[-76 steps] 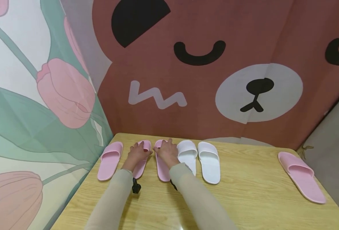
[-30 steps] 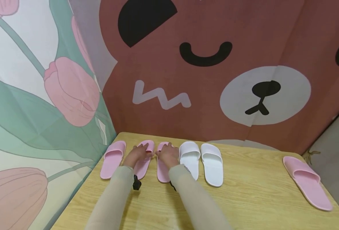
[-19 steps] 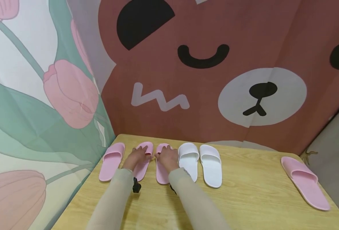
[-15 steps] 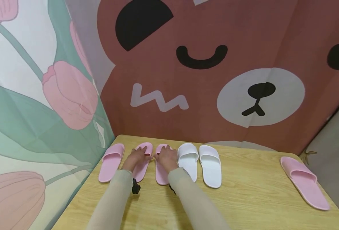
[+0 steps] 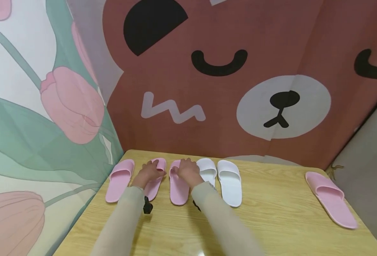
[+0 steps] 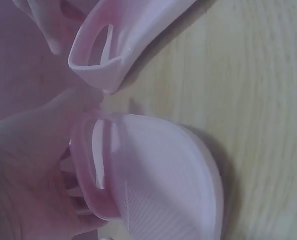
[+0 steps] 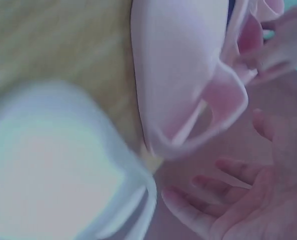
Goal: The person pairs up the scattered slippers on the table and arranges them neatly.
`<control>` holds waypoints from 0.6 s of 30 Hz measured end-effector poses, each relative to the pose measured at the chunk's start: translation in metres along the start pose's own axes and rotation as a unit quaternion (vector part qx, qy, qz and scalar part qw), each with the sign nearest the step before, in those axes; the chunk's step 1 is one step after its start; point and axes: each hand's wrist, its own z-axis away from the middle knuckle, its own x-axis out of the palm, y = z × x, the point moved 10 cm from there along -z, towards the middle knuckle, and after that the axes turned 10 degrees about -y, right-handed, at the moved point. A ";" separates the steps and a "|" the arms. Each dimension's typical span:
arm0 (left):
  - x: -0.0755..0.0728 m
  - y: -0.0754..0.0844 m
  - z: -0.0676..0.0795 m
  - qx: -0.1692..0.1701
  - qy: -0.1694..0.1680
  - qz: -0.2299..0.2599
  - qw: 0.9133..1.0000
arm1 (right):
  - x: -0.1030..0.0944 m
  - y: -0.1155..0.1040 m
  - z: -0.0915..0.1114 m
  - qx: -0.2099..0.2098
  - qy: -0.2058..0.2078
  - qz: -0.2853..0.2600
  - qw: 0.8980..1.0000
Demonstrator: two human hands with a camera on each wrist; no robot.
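Right fingers spread, holding nothing, by one pink slipper; left fingers arched over another slipper, grip unclear! White pair and leftmost slipper already lined the worktop; only the far-right slipper lay apart.

5 slippers in row on tbl, back L; 6th slipper far R; backdrop behind.
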 end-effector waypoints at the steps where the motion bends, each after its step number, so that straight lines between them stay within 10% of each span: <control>1: 0.000 -0.001 0.001 0.000 0.002 0.005 1.000 | -0.004 0.002 0.000 -0.001 0.002 0.000 1.000; 18: -0.031 0.020 0.018 0.050 0.056 -0.056 0.996 | -0.060 0.047 0.019 0.011 0.005 0.015 1.000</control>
